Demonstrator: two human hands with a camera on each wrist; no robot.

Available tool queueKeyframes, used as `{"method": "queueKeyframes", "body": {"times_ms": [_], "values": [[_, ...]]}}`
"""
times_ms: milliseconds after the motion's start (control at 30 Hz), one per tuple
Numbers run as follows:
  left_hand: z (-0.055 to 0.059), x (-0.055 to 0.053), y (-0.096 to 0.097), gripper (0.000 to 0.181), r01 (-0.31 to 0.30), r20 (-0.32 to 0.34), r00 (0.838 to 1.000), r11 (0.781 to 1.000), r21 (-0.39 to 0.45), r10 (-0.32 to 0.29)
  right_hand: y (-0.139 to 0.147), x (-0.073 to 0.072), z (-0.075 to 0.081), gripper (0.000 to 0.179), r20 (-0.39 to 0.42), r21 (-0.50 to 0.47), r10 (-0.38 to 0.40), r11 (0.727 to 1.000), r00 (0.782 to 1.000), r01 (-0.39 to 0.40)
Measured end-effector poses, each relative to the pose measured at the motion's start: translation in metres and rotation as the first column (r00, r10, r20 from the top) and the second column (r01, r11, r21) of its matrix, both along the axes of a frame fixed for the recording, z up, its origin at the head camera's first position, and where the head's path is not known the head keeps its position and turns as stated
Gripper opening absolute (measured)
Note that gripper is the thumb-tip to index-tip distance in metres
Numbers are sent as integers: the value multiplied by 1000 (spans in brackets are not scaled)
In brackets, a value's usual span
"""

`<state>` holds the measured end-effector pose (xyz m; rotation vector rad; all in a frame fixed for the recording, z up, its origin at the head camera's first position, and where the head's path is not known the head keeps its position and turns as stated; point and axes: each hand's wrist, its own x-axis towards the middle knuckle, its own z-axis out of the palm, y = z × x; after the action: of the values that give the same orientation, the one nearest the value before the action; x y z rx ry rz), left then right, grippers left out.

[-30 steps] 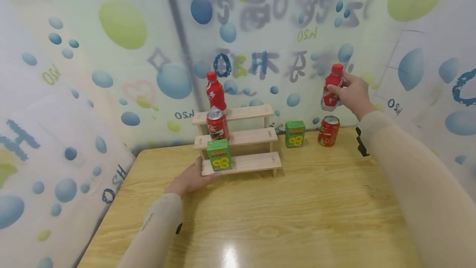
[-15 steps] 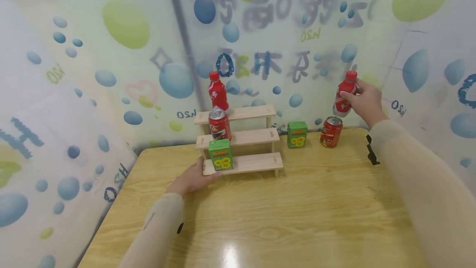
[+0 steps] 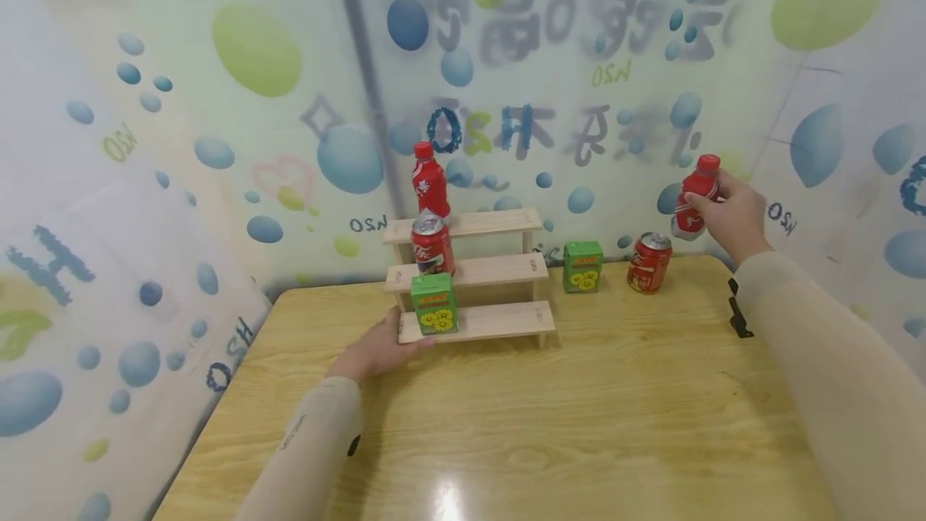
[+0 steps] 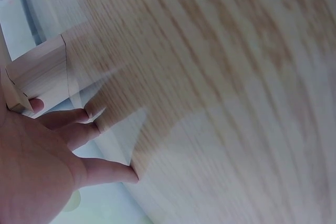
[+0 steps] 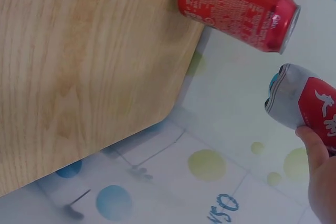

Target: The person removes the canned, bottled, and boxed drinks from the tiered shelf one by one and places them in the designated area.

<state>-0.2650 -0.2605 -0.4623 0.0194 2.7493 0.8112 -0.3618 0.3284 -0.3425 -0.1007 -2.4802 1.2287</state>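
Observation:
My right hand grips a red plastic drink bottle by its side, raised up and slightly tilted. Below and to the left of it, a red soda can stands on the table. In the right wrist view the bottle's pale base shows near the can. My left hand holds the left end of the lowest step of a three-tier wooden shelf, thumb along its front edge. On the shelf's left side stand a red bottle, a soda can and a green drink carton, top to bottom.
A second green carton stands on the wooden table, between the shelf and the right can. Patterned wall panels rise behind and to the sides, close to the table's back edge.
My right hand has moved right and somewhat down with the bottle, from above the can to its right side. My left hand stays on the shelf. The head view has shifted slightly.

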Motion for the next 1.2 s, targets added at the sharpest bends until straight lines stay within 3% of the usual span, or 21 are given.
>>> {"method": "queueKeyframes", "body": {"times_ms": [233, 733, 933, 1200], "values": [[-2, -2, 0, 140, -3, 3, 1000, 1000, -13, 3, 10, -1, -18, 64, -14, 32, -16, 999, 1000, 16], [2, -1, 2, 134, -6, -1, 1000, 1000, -21, 6, 28, -2, -67, 66, 112, 35, -26, 999, 993, 22], [3, 0, 2, 132, -7, 0, 1000, 1000, -22, 7, 34, -1, -78, 67, 124, 78, -54, 996, 991, 44], [4, 0, 2, 136, -15, 17, 1000, 1000, -17, 15, 41, -4, -83, 73, 168, 54, -68, 997, 983, 59]]}}
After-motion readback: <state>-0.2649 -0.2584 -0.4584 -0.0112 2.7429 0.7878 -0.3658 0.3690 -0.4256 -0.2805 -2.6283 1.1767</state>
